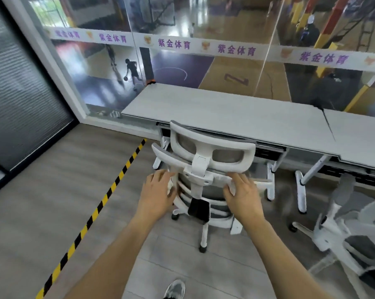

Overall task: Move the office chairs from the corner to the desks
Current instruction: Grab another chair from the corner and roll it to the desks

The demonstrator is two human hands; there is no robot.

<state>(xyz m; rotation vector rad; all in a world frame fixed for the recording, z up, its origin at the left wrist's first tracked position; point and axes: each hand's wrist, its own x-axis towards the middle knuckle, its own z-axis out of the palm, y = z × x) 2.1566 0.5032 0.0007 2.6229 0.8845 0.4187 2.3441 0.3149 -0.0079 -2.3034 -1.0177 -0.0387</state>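
A white office chair (200, 162) with grey mesh stands in front of me, its back toward me and its seat partly under a light grey desk (225, 113). My left hand (158, 193) grips the left side of the chair's backrest frame. My right hand (243, 194) grips the right side of the same frame. Its wheeled base (204, 238) rests on the wooden floor. A second white office chair (352, 231) stands at the right, beside another desk (359, 134).
A glass wall (182, 46) with a printed white band runs behind the desks, above a sports hall below. Yellow-black tape (109, 190) crosses the floor on the left. A dark shuttered panel (20, 100) fills the left side. My shoe (175, 289) shows at the bottom.
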